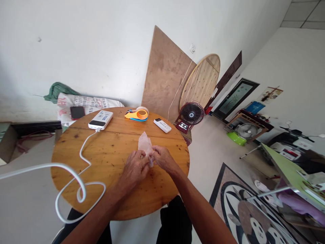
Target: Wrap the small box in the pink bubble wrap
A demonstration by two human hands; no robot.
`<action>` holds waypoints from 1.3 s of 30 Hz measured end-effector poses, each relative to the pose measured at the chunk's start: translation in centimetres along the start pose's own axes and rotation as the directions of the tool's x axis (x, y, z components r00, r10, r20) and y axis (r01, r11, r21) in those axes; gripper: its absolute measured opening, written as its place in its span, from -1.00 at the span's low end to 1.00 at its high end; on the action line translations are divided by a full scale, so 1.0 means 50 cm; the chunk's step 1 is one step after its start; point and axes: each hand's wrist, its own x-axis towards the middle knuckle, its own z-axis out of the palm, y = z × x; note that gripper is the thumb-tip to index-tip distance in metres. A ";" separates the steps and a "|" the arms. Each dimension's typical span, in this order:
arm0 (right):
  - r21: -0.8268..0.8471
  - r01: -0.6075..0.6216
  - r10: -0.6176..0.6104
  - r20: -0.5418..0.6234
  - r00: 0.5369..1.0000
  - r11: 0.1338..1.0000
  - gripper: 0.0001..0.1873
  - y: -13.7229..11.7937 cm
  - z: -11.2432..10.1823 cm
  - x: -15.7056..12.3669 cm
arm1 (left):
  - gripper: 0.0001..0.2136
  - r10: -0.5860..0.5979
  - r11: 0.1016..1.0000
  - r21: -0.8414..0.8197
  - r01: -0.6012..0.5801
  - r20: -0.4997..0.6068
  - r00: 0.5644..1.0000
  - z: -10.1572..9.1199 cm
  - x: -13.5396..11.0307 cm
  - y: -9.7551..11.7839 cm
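Observation:
A thin, pale, crumpled sheet [145, 143] stands out over the round wooden table; whether it is plastic or paper I cannot tell. My left hand [135, 166] has its fingers bent and pressed together at the near left part of the sheet. From the other side, my right hand [164, 158] pinches the sheet's near right edge. A translucent bit of it hangs down between both hands. The fingertips partly hide what lies between them.
On the wooden table [116, 142] are an orange and blue tape dispenser [137, 114], a white power bank [101, 120] with a looping white cable [80, 152], and a white remote-like device [162, 125]. A dark phone [77, 112] lies at the left edge. A fan [191, 114] stands beyond.

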 end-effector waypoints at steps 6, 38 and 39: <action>-0.293 0.070 -0.042 0.102 0.994 0.954 -0.52 -0.048 0.005 -0.051 | -0.80 -0.235 0.948 -0.224 0.225 -0.018 0.972 -0.015 0.001 0.009; -0.479 -0.042 0.202 0.287 0.937 0.877 -0.69 -0.003 -0.002 0.181 | -0.94 -0.275 0.961 0.037 0.273 0.095 0.957 0.010 0.045 -0.006; -0.478 -0.050 0.210 0.286 0.935 0.877 -0.72 0.001 -0.002 0.182 | -0.95 -0.265 0.964 0.030 0.263 0.100 0.959 0.011 0.046 -0.008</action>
